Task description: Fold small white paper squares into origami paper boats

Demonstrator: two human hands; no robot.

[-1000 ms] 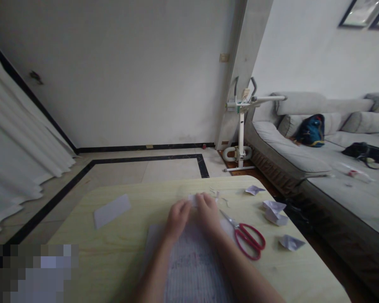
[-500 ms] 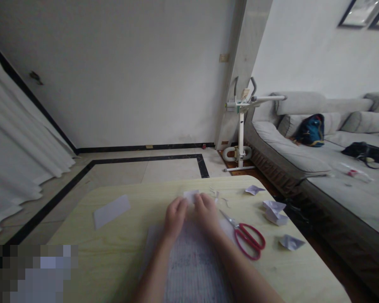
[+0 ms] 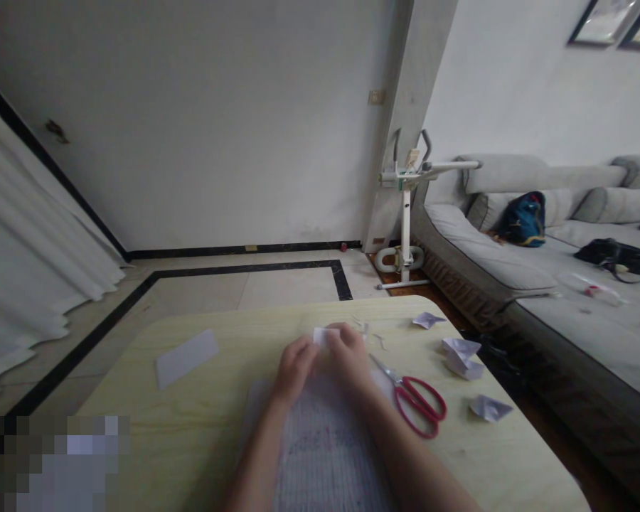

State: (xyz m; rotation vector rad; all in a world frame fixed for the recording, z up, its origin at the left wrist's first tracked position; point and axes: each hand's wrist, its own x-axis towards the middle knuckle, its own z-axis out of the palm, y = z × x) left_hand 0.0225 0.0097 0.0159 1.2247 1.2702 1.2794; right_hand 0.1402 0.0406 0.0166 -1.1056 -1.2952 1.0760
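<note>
Between my two hands is a small white piece of paper [image 3: 325, 337], its upper part showing above my fingers. My left hand [image 3: 297, 366] is closed with thumb and fingers pinching the paper's left edge. On its right side, my right hand [image 3: 348, 355] is closed on the same piece, fingers bent over it. Both wrists rest above a lined, written sheet [image 3: 325, 455]. Right of my right hand lie red-handled scissors [image 3: 419, 405], blades toward the thin paper scraps [image 3: 376, 338]. The lower part of the held paper is hidden by my fingers.
Several folded paper pieces lie along the table's right side, one [image 3: 491, 407] nearest me. A flat white paper strip [image 3: 188, 358] lies on the left of the wooden table [image 3: 154, 434]. Beyond stand an exercise machine [image 3: 405, 213] and a grey sofa [image 3: 491, 249].
The paper between my hands shows slightly further right and lower, and my right hand's fingers have bent further over it. The view has shifted a little.
</note>
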